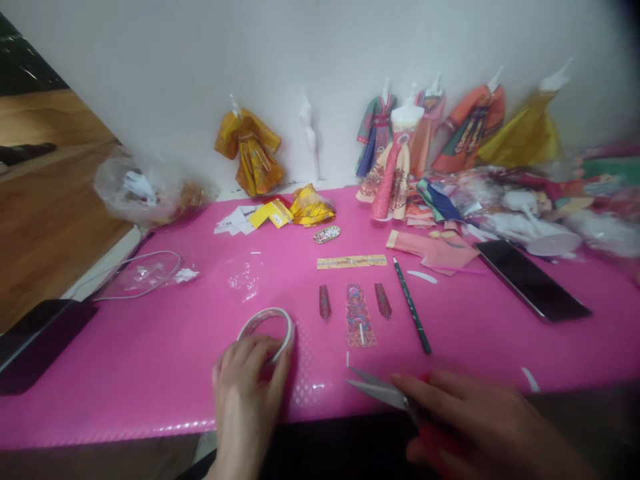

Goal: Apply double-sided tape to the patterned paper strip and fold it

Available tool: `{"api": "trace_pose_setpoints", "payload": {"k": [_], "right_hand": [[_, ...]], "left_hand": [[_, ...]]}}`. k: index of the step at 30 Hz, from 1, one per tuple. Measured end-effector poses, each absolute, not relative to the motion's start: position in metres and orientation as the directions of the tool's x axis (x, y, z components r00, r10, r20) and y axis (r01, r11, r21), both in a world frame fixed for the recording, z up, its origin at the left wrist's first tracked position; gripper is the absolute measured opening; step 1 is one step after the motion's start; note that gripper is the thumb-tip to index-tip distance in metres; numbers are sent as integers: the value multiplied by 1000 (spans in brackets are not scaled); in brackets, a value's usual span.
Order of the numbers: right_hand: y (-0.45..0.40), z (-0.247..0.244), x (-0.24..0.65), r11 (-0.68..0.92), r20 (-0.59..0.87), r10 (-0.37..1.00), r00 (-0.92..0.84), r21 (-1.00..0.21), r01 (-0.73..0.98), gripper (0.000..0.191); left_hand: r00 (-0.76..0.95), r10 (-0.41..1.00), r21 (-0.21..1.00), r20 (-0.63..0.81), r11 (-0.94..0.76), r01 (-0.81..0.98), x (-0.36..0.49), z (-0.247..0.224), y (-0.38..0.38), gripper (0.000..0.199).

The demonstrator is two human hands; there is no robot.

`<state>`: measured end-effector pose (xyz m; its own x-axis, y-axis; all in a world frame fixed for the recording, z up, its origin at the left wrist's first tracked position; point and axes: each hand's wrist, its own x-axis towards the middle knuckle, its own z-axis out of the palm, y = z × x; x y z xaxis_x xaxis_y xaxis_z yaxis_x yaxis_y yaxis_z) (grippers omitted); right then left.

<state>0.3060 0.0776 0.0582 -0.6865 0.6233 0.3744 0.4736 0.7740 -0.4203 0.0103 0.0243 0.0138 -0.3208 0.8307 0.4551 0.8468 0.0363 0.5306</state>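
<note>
My left hand is closed round the near side of a white tape roll at the front of the pink table. In my right hand is a pair of red-handled scissors, blades slightly parted and pointing left. Just beyond the blade tips lies a small white strip. Past it is a patterned trapezoid piece with a white strip on it, flanked by two dark red pointed pieces. A yellow patterned band lies behind them, and a dark green pencil to their right.
A black phone lies at the right, before a heap of plastic bags and cloth. Dressed doll figures and a bare white figure stand along the wall. A black box, a cable and a plastic bag are at the left.
</note>
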Motion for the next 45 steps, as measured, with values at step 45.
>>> {"api": "trace_pose_setpoints", "payload": {"k": [45], "right_hand": [[78,59,304,723,105,620,-777,-459,516,54]], "left_hand": [[-196,966,962,171,-120,246,68,44,29,20]]}}
